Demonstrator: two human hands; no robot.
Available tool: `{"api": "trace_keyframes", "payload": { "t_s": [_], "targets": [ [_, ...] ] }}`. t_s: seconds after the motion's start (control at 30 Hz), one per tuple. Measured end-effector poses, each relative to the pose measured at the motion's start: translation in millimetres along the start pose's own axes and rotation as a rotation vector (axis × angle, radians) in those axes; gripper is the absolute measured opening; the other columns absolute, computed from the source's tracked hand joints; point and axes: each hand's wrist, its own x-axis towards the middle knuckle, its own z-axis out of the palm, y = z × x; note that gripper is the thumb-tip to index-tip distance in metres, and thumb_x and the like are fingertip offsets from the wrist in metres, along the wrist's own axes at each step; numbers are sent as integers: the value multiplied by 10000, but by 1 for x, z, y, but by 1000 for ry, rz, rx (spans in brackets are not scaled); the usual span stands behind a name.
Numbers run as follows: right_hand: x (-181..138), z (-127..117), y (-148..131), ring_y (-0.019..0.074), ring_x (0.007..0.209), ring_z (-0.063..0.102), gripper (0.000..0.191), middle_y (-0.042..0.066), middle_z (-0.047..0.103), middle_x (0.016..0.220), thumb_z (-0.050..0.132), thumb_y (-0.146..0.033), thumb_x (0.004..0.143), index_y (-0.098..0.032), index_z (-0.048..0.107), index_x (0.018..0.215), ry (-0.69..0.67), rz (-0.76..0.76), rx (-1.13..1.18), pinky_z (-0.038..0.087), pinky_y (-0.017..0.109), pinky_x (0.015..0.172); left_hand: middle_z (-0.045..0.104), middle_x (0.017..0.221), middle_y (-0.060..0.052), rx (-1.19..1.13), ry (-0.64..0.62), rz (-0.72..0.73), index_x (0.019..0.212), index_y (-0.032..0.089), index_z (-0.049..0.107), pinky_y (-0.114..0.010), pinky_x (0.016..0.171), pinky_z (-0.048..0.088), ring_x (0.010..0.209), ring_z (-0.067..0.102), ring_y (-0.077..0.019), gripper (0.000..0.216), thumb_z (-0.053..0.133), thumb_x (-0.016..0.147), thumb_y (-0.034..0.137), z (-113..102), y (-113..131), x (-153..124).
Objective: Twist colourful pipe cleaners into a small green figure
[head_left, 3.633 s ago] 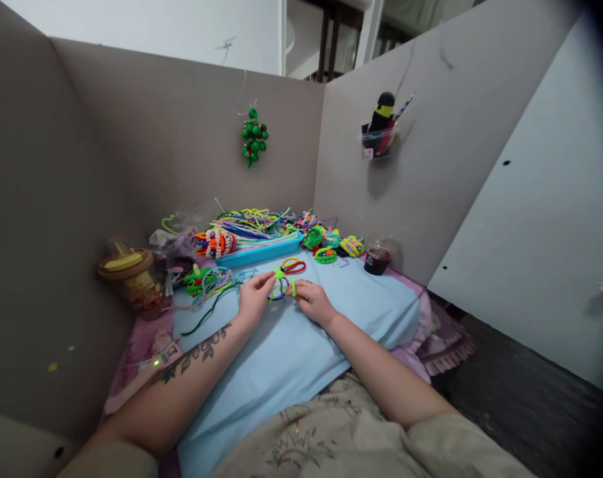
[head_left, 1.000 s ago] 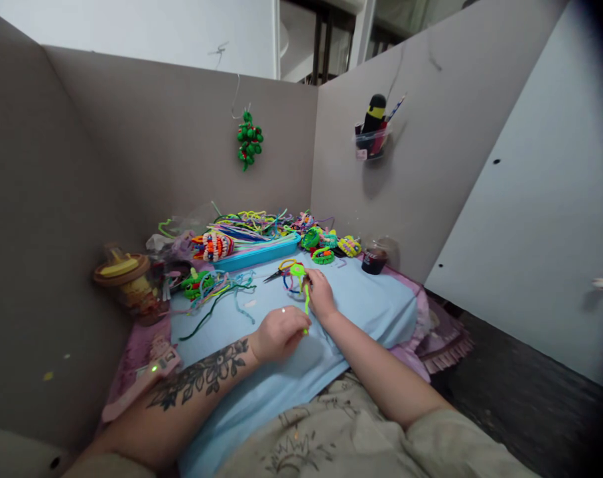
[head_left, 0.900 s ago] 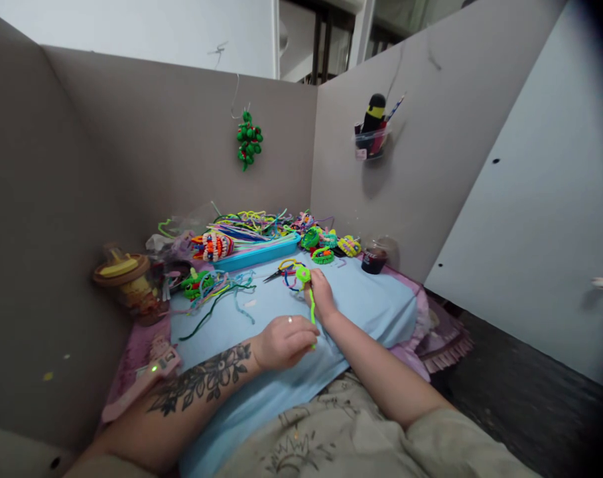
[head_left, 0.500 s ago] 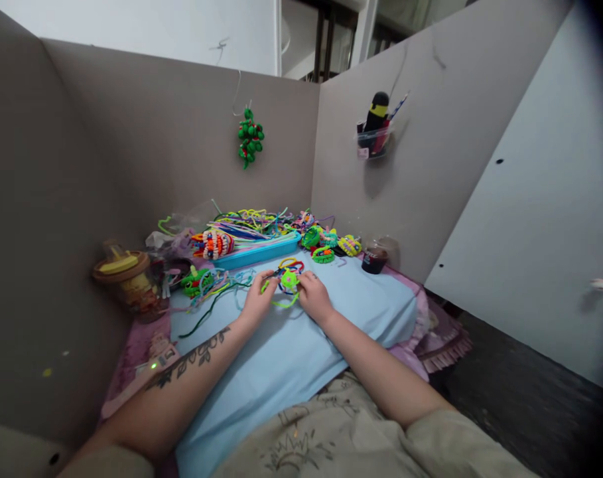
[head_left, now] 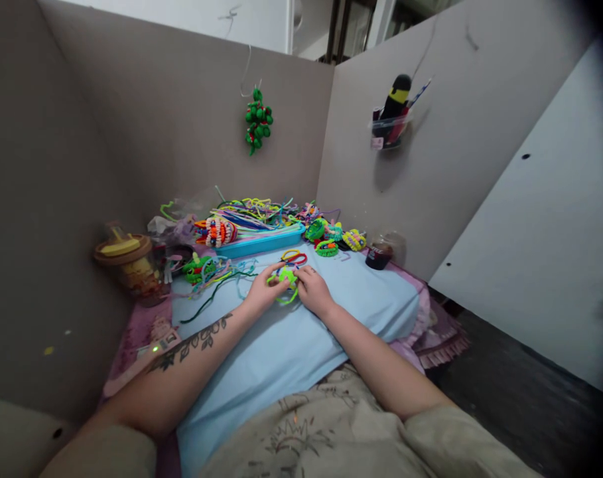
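Between my hands is a small lime-green pipe-cleaner piece (head_left: 286, 275), with a loop of the same fuzzy stem hanging below it. My left hand (head_left: 268, 287) is closed on its left side, thumb over the front. The fingers of my right hand (head_left: 311, 287) pinch its right edge. Just behind it lies a pair of scissors with red and yellow handles (head_left: 294, 257); its blades are hidden by my hands. Loose blue and dark green pipe cleaners (head_left: 209, 302) spread over the cloth to the left of my left hand.
A blue tray (head_left: 261, 244) heaped with pipe cleaners stands behind my hands. Finished woven pieces (head_left: 326, 247) sit to its right, beside a dark cup (head_left: 379, 255). A lidded tumbler (head_left: 132, 269) stands at left. Grey panels (head_left: 196, 119) enclose the blue cloth (head_left: 361, 299).
My left fingers have shifted onto the front of the green piece, covering more of it. The scissors' handles now show more clearly behind it. The camera view has tilted slightly.
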Motion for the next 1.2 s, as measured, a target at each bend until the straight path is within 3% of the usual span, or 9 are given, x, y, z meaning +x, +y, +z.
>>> {"api": "trace_keyframes", "payload": {
  "t_s": [0.1,0.17,0.3,0.47,0.57,0.77,0.93,1.2],
  "targets": [
    [0,-3,-5,191,896,532,221,84,564,943,419,-135,805,-186,563,965,94,59,107,450,319,779,625,690,-9,-63,88,2,1101,165,565,-236,599,473,615,580,-122,539,704,606,325,-2,-4,2],
    [0,-3,-9,172,795,553,148,59,582,857,456,-214,812,-187,554,920,105,141,180,459,292,706,625,667,-6,-106,124,9,1085,165,562,-243,606,476,612,587,-124,524,701,612,342,-3,-5,3],
    [4,9,-14,138,643,571,220,-3,596,708,587,-313,719,-189,516,886,91,377,419,457,249,608,650,731,-16,-132,161,14,1008,161,568,-250,663,473,669,606,-126,473,720,595,336,-2,-6,4],
    [23,26,-17,116,507,523,219,-42,548,562,606,-282,649,-180,509,816,123,599,694,417,220,504,650,747,-9,-183,212,10,914,159,573,-249,673,467,671,603,-119,419,741,570,330,-5,-7,7],
    [33,32,-21,114,513,515,135,-22,559,588,556,-277,672,-172,555,758,177,578,692,413,222,504,643,727,1,-295,219,-34,847,158,573,-260,672,478,649,597,-114,391,754,548,335,-11,-7,11],
    [28,31,-31,137,586,559,178,-3,618,639,542,-290,712,-171,633,810,280,524,546,455,249,590,650,744,-9,-458,184,-159,801,152,587,-260,653,489,681,609,-132,387,787,501,292,-15,-5,14],
    [18,26,-29,171,756,606,196,37,675,812,554,-304,733,-178,683,809,270,424,536,471,281,721,638,772,-13,-528,93,-178,797,143,609,-227,648,482,685,589,-104,337,784,515,204,-13,-1,10],
    [18,27,-25,147,760,581,181,27,629,803,508,-226,774,-210,678,833,206,277,492,461,266,728,616,782,1,-523,54,-180,799,158,608,-223,688,477,714,569,-90,285,763,563,198,-14,-4,10]
  ]
}}
